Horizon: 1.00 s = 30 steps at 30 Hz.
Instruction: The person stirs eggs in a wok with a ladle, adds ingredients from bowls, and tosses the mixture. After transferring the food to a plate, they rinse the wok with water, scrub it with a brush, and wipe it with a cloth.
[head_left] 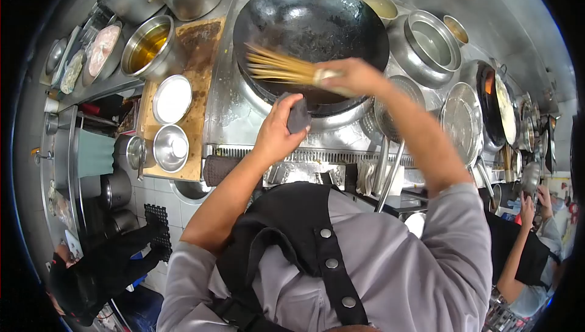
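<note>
A large black wok (311, 12) sits on the stove ring in front of me, wet and shiny inside. My right hand (353, 76), slightly blurred, grips the bound end of a bamboo wok brush (280, 67). The brush's splayed bristles point left over the near part of the wok. Folded in my left hand (277, 134) is a dark grey cloth (298, 117), held right at the wok's near rim. That hand's fingers are closed around the cloth.
Left of the wok, a wooden board (201, 45) bears a pot of yellow oil (148, 52), a white bowl (172, 100) and a steel bowl (170, 148). Metal pots (417, 52) and strainers (461, 123) stand to the right. Another person's hands (528, 210) show at far right; a dark-clothed person (91, 277) is lower left.
</note>
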{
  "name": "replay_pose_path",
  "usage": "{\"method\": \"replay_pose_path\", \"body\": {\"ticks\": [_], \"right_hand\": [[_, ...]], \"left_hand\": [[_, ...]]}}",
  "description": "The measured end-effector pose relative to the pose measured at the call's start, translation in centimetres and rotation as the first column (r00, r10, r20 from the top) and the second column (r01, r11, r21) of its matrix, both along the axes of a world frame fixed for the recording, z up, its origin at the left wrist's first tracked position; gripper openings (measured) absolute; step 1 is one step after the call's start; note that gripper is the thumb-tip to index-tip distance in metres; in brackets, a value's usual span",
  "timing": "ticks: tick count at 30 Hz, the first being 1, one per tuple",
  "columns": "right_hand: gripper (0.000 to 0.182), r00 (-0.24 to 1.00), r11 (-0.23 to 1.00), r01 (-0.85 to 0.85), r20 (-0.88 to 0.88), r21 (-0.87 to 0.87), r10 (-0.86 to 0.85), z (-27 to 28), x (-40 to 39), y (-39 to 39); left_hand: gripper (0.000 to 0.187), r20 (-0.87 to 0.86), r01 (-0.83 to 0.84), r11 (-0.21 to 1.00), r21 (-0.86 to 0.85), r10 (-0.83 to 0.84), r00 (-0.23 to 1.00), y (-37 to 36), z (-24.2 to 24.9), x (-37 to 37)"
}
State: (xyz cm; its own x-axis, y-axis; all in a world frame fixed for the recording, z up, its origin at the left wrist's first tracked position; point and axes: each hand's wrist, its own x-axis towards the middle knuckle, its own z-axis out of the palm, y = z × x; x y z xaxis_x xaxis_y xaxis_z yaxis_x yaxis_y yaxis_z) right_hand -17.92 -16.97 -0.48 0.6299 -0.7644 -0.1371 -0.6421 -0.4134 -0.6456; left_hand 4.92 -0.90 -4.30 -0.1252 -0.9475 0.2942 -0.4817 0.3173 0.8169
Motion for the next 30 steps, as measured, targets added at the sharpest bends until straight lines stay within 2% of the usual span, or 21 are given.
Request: {"method": "replay_pose_path", "body": {"ticks": [1,2,3,4,7,9,11,12,13,14,16,17,18,19,20,21,23,25,27,29,30], "right_hand": [[0.051,0.987,0.997,0.001,-0.160,-0.075,-0.014,0.7,-2.8,-2.0],[0.043,0.906,0.974,0.075,-0.393,-0.214,-0.156,3.1,-4.7,-3.7],[0.037,0.748,0.895,0.227,-0.519,-0.384,-0.413,5.6,-5.5,-4.8],[0.037,0.707,0.785,0.249,-0.447,-0.567,-0.548,5.5,-7.0,-7.2],[0.040,0.732,0.604,0.462,-0.105,-0.649,-0.674,3.1,-4.2,-8.9],[0.046,0.828,0.745,0.466,-0.062,-0.477,-0.557,0.0,-0.1,-8.1],[0.058,0.926,0.900,0.324,-0.096,-0.292,-0.364,-4.0,3.8,-5.0],[0.056,0.947,0.947,0.321,-0.020,-0.022,-0.322,-2.7,5.5,-1.9],[0.055,0.953,0.930,0.272,0.066,0.246,-0.296,-1.2,6.4,0.3],[0.055,0.954,0.931,0.271,0.062,0.244,-0.293,-1.0,5.4,0.0],[0.054,0.998,0.993,-0.021,-0.069,-0.118,0.013,-0.7,-0.2,-1.3],[0.049,0.965,0.992,0.071,-0.245,-0.100,-0.094,-0.2,-3.3,-3.6],[0.044,0.846,0.959,0.189,-0.461,-0.212,-0.268,2.0,-5.4,-5.5],[0.041,0.722,0.820,0.219,-0.477,-0.529,-0.501,2.1,-7.9,-7.9],[0.043,0.714,0.737,0.307,-0.367,-0.602,-0.597,4.1,-8.0,-8.2],[0.041,0.708,0.629,0.481,-0.152,-0.610,-0.690,4.3,-7.2,-9.1],[0.044,0.723,0.570,0.542,-0.003,-0.618,-0.691,4.2,-4.1,-9.5],[0.046,0.794,0.691,0.594,0.160,-0.412,-0.587,1.7,0.6,-9.1],[0.054,0.897,0.884,0.425,-0.041,-0.195,-0.440,-1.1,5.2,-7.5],[0.059,0.915,0.896,0.367,0.079,0.249,-0.397,-2.0,8.7,-2.6],[0.061,0.951,0.947,0.268,0.109,0.175,-0.289,-2.0,8.1,-0.5]], "left_hand": [[0.068,-0.054,0.013,1.000,0.019,-0.012,0.998,0.0,0.1,-0.1],[0.068,-0.054,0.016,1.000,0.007,-0.016,0.998,-0.3,0.4,-0.2],[0.066,-0.069,0.027,0.998,0.049,-0.023,0.997,-0.2,0.5,-0.2],[0.064,-0.085,0.032,0.995,0.093,-0.024,0.996,-0.1,0.6,-0.3],[0.064,-0.058,-0.011,0.998,0.068,0.015,0.998,0.2,0.5,-0.5],[0.065,-0.049,-0.006,0.999,0.045,0.009,0.999,0.3,0.2,-0.4],[0.066,0.015,0.008,0.998,0.058,-0.009,1.000,0.4,0.4,-0.4],[0.066,0.013,0.010,0.998,0.058,-0.010,1.000,0.4,0.3,-0.3],[0.067,0.015,0.018,0.998,0.058,-0.019,1.000,0.4,0.3,-0.2],[0.067,0.016,0.026,0.998,0.059,-0.027,1.000,0.4,0.3,-0.2],[0.067,-0.004,0.016,0.997,0.076,-0.016,1.000,0.5,0.5,-0.3],[0.067,-0.017,0.016,0.996,0.087,-0.014,1.000,0.4,0.7,-0.3],[0.067,-0.020,0.019,0.997,0.076,-0.018,1.000,0.2,0.8,-0.4],[0.067,-0.020,0.038,0.996,0.079,-0.036,0.999,0.2,0.7,-0.3],[0.067,-0.020,0.051,0.995,0.084,-0.050,0.999,0.2,0.5,-0.3],[0.067,-0.021,0.043,0.995,0.092,-0.041,0.999,0.4,0.4,-0.3],[0.068,-0.053,0.041,0.993,0.115,-0.035,0.998,0.3,0.4,-0.3],[0.068,-0.020,0.029,0.994,0.104,-0.027,0.999,0.3,0.2,-0.3],[0.068,0.007,0.017,0.996,0.093,-0.018,1.000,0.2,0.0,-0.4],[0.069,0.004,0.041,0.998,0.054,-0.041,0.999,0.2,-0.1,-0.2],[0.069,0.002,0.042,0.998,0.056,-0.042,0.999,0.3,-0.1,-0.1]]}}
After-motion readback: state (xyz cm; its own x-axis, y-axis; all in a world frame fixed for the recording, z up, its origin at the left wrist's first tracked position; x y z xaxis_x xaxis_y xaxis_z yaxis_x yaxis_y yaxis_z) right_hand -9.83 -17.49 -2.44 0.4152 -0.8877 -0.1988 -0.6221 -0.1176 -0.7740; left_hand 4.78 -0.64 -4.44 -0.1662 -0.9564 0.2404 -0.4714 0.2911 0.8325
